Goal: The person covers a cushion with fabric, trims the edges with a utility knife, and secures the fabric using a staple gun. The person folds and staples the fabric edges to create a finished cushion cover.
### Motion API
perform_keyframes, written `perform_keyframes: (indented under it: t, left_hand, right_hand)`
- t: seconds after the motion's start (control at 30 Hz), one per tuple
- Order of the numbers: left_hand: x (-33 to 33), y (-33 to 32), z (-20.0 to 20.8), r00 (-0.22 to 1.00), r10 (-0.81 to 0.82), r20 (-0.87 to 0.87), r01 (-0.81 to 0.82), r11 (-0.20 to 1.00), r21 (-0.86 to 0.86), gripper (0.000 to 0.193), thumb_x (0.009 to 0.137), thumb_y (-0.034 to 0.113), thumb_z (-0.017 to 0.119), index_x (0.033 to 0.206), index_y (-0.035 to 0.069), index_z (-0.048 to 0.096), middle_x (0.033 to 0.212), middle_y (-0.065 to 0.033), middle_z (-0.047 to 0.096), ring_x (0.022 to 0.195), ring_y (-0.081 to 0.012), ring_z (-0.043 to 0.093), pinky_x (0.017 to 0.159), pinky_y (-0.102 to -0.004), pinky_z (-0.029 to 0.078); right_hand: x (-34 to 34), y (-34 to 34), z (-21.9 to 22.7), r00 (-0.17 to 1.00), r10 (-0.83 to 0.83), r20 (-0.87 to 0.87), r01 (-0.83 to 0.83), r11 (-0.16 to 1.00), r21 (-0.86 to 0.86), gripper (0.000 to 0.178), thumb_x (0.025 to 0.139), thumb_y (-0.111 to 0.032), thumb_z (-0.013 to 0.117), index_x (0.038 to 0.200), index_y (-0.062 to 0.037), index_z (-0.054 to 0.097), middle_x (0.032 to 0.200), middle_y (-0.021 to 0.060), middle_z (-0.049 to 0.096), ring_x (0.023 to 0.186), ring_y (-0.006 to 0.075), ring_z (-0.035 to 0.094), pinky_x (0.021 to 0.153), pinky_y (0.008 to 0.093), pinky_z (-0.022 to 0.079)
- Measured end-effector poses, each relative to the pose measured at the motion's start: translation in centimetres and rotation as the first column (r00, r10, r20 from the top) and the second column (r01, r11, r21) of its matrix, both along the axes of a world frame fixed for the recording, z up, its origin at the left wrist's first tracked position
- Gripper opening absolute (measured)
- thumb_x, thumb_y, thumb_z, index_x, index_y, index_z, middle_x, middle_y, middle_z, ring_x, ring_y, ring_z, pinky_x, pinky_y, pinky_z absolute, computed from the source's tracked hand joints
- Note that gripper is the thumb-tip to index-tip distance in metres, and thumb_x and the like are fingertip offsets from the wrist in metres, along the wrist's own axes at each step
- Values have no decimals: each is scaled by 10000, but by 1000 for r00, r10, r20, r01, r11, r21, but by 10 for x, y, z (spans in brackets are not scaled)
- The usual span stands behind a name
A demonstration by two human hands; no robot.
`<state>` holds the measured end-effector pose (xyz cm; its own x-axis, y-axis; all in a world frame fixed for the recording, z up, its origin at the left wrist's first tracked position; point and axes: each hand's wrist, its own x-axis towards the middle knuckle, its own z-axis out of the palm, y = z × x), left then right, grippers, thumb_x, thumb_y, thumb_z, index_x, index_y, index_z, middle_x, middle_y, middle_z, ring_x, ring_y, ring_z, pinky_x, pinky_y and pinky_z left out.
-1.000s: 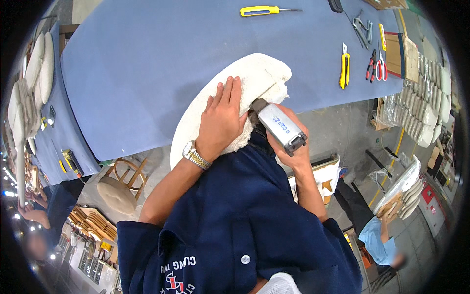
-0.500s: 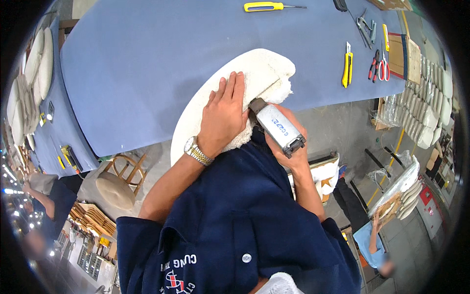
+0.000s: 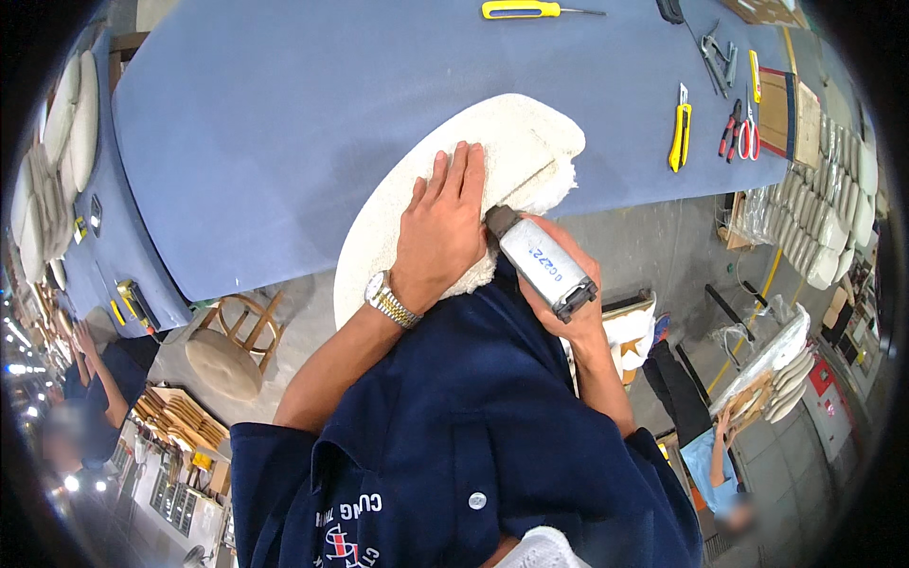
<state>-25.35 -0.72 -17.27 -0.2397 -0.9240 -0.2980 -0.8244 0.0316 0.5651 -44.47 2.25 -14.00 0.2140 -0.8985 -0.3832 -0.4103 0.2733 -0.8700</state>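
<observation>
A cream, fuzzy fabric-covered seat panel (image 3: 525, 133) with a rounded outline lies at the near edge of the blue table, partly overhanging it toward me. My left hand (image 3: 443, 216) rests flat on the panel, fingers stretched out and pointing away. In my right hand (image 3: 576, 256) is a silver staple gun (image 3: 542, 256) with a dark nose. Its nose meets the panel's near edge just right of my left hand. The exact contact point is hidden under the tool.
On the blue table (image 3: 246, 142) lie a yellow screwdriver (image 3: 521, 9), a yellow utility knife (image 3: 681, 133), red-handled scissors (image 3: 748, 137) and pliers (image 3: 729, 133). A round-seated chair (image 3: 227, 360) stands left. Stacked cushions (image 3: 833, 208) stand right. Co-workers are at both sides.
The whole view has shifted slightly, moving the table tools a little right. My hands, the panel and the staple gun keep nearly the same arrangement. The left co-worker's arms have moved.
</observation>
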Motion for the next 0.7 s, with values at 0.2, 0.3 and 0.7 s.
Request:
perform_keyframes:
  t: [0.2, 0.3, 0.7]
  left_hand:
    - [7, -5, -11, 997, -22, -77, 21, 1000, -8, 907, 792, 171, 742, 1566, 47, 286, 1571, -274, 351, 1443, -465, 360, 1147, -576, 358]
    - [41, -21, -9, 900, -137, -413, 216, 965, 150, 984, 782, 261, 790, 1593, 122, 251, 1618, -262, 264, 1500, -445, 254, 1194, -578, 268]
    - [30, 15, -3, 1000, -15, 3, 15, 994, 113, 911, 858, 225, 732, 1587, 72, 210, 1601, -223, 319, 1464, -422, 330, 1124, -469, 426]
  right_hand:
    - [7, 7, -12, 998, -65, 10, 65, 987, -148, 522, 781, -35, 706, 1296, -37, 625, 1166, 171, 709, 1072, 272, 705, 902, 331, 538]
    - [9, 9, -17, 995, -96, 28, 99, 980, -173, 512, 781, -71, 718, 1285, -48, 636, 1154, 186, 715, 1071, 307, 715, 879, 338, 552]
    - [11, 19, -25, 991, -93, 93, 116, 952, -285, 473, 813, -89, 722, 1272, -2, 643, 1187, 201, 708, 1060, 315, 721, 873, 344, 565]
